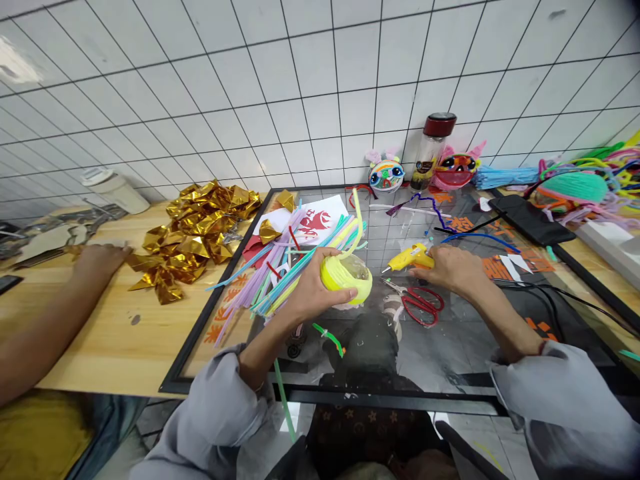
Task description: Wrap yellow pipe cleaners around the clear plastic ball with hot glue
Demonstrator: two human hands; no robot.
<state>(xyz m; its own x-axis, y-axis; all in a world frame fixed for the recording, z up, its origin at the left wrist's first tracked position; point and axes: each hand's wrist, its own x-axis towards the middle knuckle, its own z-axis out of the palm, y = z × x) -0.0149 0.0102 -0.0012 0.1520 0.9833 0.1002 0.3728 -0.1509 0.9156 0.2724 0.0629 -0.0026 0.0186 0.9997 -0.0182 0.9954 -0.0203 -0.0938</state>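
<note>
My left hand (pixel 325 283) is closed around a small round cup (pixel 356 277) wrapped in bright yellow pipe cleaner, its opening tilted toward the right. A loose yellow pipe cleaner end (pixel 358 223) rises from its rim. My right hand (pixel 447 267) grips a yellow hot glue gun (pixel 411 257), whose nozzle points left toward the cup without touching it. Just below the glue gun lie red-handled scissors (pixel 421 303). Beside my left hand is a bundle of pastel pipe cleaners (pixel 260 283). A short green pipe cleaner (pixel 330 337) rests nearer me.
Gold foil pieces (pixel 193 230) heap at the left, beside another person's hand (pixel 103 263). Against the tiled wall stand two decorated animal-face pieces and a lidded bottle (pixel 427 153). A black pouch (pixel 533 220) and tangled pipe cleaners (pixel 615 167) are at the right. Black cables (pixel 550 287) cross the glass.
</note>
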